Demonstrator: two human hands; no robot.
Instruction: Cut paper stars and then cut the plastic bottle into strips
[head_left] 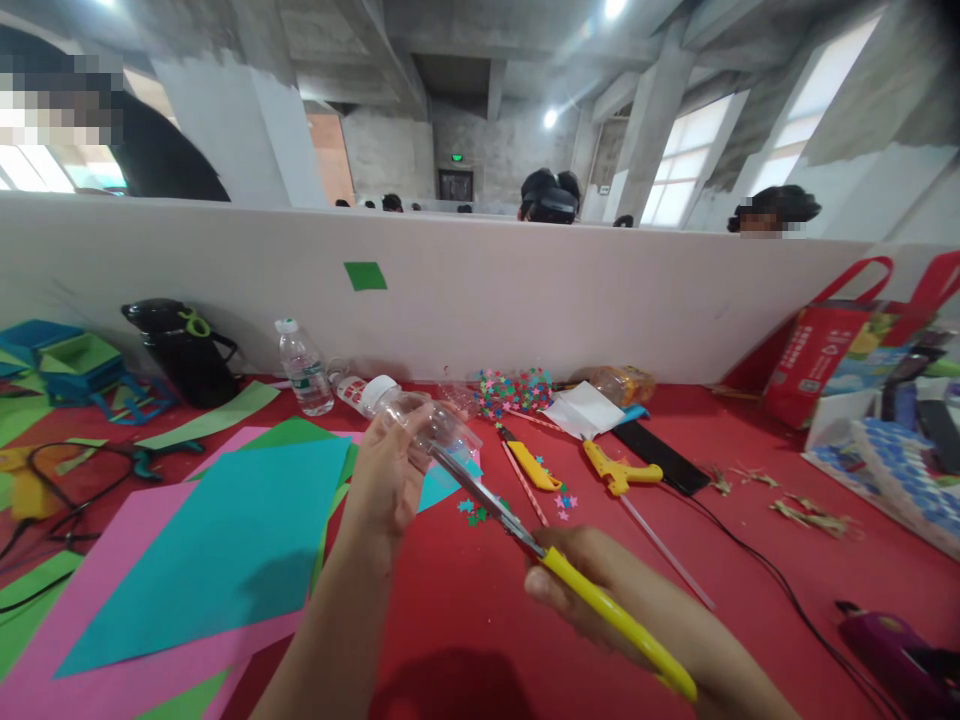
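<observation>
My left hand [394, 465] is wrapped round a clear plastic bottle [442, 425] with a white cap, held tilted above the table. In my right hand [585, 580] is a pair of scissors [495, 508] with yellow handles, pointing up and to the left. The blade tips reach the bottle beside my left fingers; whether they cut into the plastic I cannot tell. Just beyond the scissors lie a yellow utility knife [534, 462], a striped paper straw [523, 480] and small coloured stars [472, 512] on the red table [465, 610].
Coloured paper sheets [217, 550] spread on the left. A water bottle [304, 370] and a black flask [184, 355] stand by the white partition [570, 300]. To the right lie a yellow glue gun [619, 470] with a cord and a red bag [817, 350]. People are beyond the partition.
</observation>
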